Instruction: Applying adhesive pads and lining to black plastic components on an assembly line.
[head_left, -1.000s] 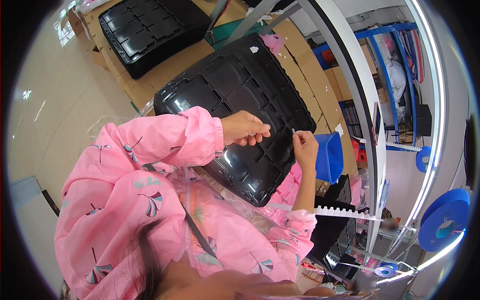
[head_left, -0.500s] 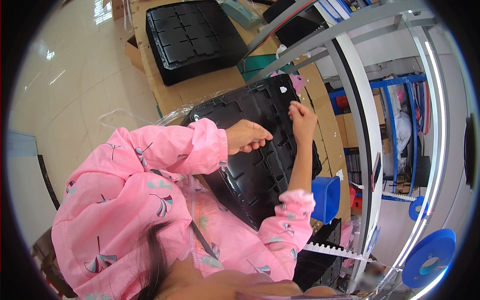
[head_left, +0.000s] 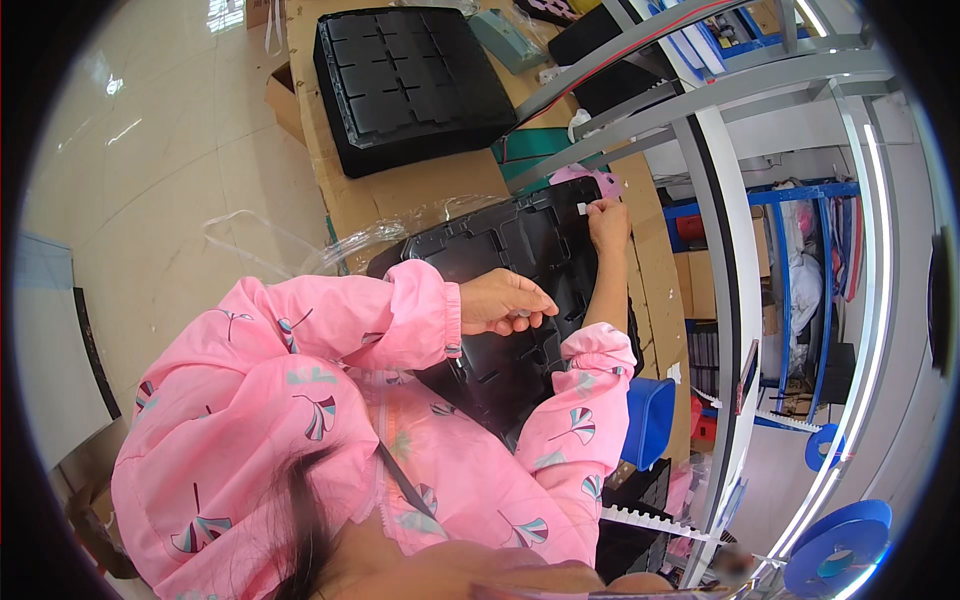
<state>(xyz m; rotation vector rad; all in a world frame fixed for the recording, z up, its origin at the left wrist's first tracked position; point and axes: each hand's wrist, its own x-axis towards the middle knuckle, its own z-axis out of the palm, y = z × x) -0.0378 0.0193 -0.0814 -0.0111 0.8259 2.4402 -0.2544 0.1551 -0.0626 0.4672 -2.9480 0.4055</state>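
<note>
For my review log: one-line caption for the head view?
Right hand presses a small white sticker onto a black moulded tray; left hand rests on it.

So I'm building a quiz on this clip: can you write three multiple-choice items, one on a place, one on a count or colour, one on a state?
1. Where is the right hand?
A. at the far edge of the near black tray, by a small white piece
B. inside the blue bin
C. on the floor

2. How many black trays lie on the cardboard-covered bench?
A. one
B. two
C. four

3. How is the left hand held?
A. flat and spread wide
B. fingers curled, pinching something small and pale over the tray
C. gripping the shelf post

Answers: 1 A, its fingertips meet the white piece at the tray's far rim. 2 B, the near tray plus the far black tray. 3 B, its fingers are bunched round a small pale bit above the tray.
</note>
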